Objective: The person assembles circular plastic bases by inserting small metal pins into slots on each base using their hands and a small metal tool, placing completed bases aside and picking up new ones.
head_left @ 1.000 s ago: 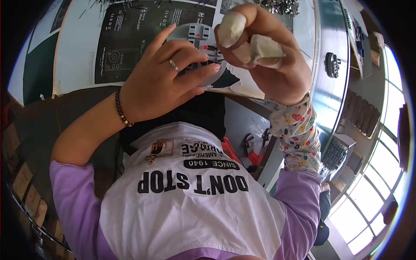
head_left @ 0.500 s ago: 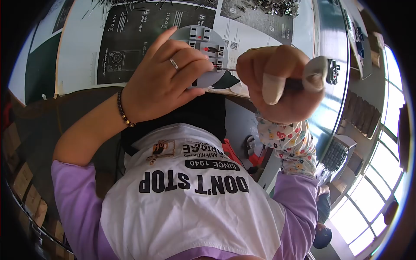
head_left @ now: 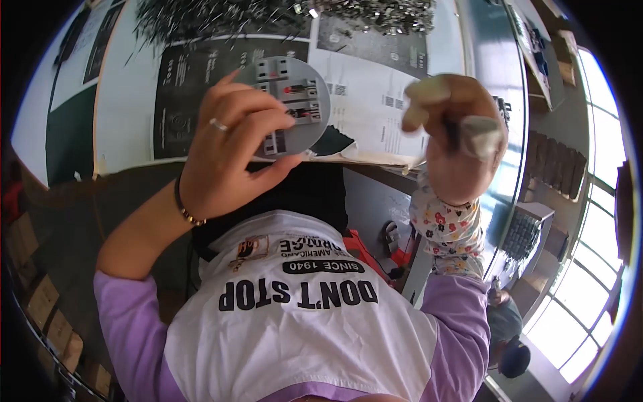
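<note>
My left hand [head_left: 238,137] grips the left side of a round grey plastic disc [head_left: 311,80], tilted towards me at the table's near edge. Raised slotted blocks cover its face, with small metal parts and a red bit [head_left: 290,89] among them. The fingertips rest on the blocks and the thumb lies at the lower rim. To the right, apart from the disc, my right hand [head_left: 462,141] is curled and blurred by motion. Pale covers sit on some of its fingertips. A dark-handled tool [head_left: 453,134] shows in its grip; the tool's tip cannot be made out.
Heaps of thin dark metal pieces [head_left: 201,20] and small shiny metal parts [head_left: 395,15] lie at the back of the table. Printed sheets [head_left: 368,94] cover its top. Right of the table are a box of dark parts [head_left: 522,234] and another person [head_left: 506,328].
My right hand has drawn right, away from the disc, where its thin metal shaft reached a block before. My left hand and the disc appear lower and further left, as the view shifted.
</note>
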Tool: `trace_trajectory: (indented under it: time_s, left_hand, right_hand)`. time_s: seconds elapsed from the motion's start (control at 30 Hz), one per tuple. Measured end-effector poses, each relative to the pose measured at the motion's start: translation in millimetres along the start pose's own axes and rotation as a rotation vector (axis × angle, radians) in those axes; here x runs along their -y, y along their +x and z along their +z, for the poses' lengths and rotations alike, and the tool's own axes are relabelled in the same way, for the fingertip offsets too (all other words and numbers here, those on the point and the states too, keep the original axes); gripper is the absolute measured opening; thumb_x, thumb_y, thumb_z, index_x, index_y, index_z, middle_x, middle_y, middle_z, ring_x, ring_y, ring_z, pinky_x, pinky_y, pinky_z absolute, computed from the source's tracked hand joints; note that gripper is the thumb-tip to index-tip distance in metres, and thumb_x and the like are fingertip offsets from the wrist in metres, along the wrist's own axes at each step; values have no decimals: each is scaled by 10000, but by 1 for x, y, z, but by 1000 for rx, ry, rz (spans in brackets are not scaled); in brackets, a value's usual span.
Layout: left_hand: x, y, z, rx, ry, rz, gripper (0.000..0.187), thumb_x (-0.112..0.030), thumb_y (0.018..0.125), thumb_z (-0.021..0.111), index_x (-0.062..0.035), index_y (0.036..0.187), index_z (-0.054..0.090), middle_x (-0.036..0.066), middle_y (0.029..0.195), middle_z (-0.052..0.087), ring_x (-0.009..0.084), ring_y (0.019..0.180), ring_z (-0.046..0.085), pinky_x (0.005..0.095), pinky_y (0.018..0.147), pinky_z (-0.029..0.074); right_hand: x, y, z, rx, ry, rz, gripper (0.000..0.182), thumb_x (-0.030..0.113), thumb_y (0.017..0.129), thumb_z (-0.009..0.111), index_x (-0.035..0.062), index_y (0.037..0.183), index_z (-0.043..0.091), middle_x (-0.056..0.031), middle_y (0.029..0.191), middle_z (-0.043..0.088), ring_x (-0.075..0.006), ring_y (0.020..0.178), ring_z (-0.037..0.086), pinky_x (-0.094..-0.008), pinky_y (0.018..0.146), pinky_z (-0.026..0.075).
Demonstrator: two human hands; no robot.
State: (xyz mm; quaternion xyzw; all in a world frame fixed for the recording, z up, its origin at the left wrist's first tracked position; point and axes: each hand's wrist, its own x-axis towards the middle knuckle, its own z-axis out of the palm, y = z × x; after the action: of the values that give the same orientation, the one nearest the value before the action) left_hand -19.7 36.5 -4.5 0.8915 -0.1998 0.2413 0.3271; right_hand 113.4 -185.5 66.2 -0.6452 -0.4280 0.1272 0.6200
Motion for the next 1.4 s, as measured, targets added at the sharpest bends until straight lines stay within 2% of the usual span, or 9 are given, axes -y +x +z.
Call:
trace_trajectory:
  time_s: [0.07, 0.17, 0.37, 0.43, 0.6, 0.73, 0.93, 1.2, 1.4]
  left_hand:
    - [-8, 15, 0, -114, -109, 39, 527, -173, 708, 844, -111, 1165, 589, 74, 1199, 573, 311, 1145, 528, 588, 1098, 362]
    - [-30, 42, 20, -157, -209, 80, 517, -152, 709, 841, -105, 1160, 593, 99, 1238, 559, 327, 1176, 510, 583, 1092, 365]
    - [-28, 63, 13, -3, -66, 47, 490, -116, 732, 814, -90, 1176, 607, 126, 1359, 516, 340, 1257, 466, 561, 1101, 357]
    - [-5, 53, 3, 22, -9, -17, 451, -95, 756, 792, -89, 1174, 624, 120, 1365, 527, 350, 1269, 465, 522, 1106, 357]
    - [8, 59, -16, 20, 121, -70, 294, -61, 783, 758, -82, 1062, 667, 101, 1316, 572, 341, 1253, 478, 475, 1078, 381]
    - [-14, 79, -1, 62, -21, -41, 217, -42, 788, 747, -74, 993, 682, 89, 1293, 593, 332, 1232, 495, 446, 1045, 402]
    - [-20, 57, 1, 196, -254, -72, 169, -61, 837, 737, -70, 998, 685, 85, 1216, 634, 304, 1111, 583, 408, 966, 466]
    - [2, 90, 27, 104, -1072, -645, 317, -120, 973, 669, -37, 1256, 552, 72, 1082, 666, 126, 977, 656, 284, 779, 552]
    - [-8, 27, -12, -105, -1088, -943, 372, -144, 957, 698, -45, 1271, 522, 58, 932, 666, 93, 879, 664, 261, 653, 548]
  right_hand:
    - [15, -6, -12, -140, -257, -22, 453, 344, 1010, 524, -60, 1198, 610, -50, 743, 624, -135, 525, 487, -306, 520, 429]
    - [15, -23, -9, -86, 228, 755, 506, 276, 980, 602, -78, 1337, 543, -47, 895, 668, -74, 560, 519, -224, 516, 429]
    - [-8, -147, -245, -904, -267, 633, 401, 53, 952, 547, -25, 1345, 568, -56, 1038, 693, 9, 605, 500, -147, 472, 323]
    - [-25, -295, -390, -411, -1319, 335, 375, 37, 931, 547, 111, 1283, 655, -188, 1119, 694, -336, 782, 686, -406, 673, 541]
    - [0, -311, -411, -467, -1756, 1447, 467, 484, 999, 509, 88, 1120, 725, -275, 1003, 689, -458, 973, 664, -547, 832, 528]
    - [-63, -190, -420, -567, -1236, 578, 370, 375, 968, 584, 99, 1163, 733, -208, 1099, 718, -344, 1036, 694, -406, 906, 533]
    - [-135, -121, -467, -228, -1241, 707, 322, 195, 941, 626, 80, 1235, 691, -177, 1062, 738, -249, 955, 725, -337, 843, 552]
    - [-16, 55, -81, 398, -936, -443, 379, -111, 798, 642, 20, 1153, 666, -154, 1108, 686, -305, 872, 694, -347, 748, 576]
    - [-80, 67, -17, 321, -1088, -175, 229, -43, 828, 615, 16, 1049, 631, -137, 1006, 644, -325, 800, 686, -389, 685, 580]
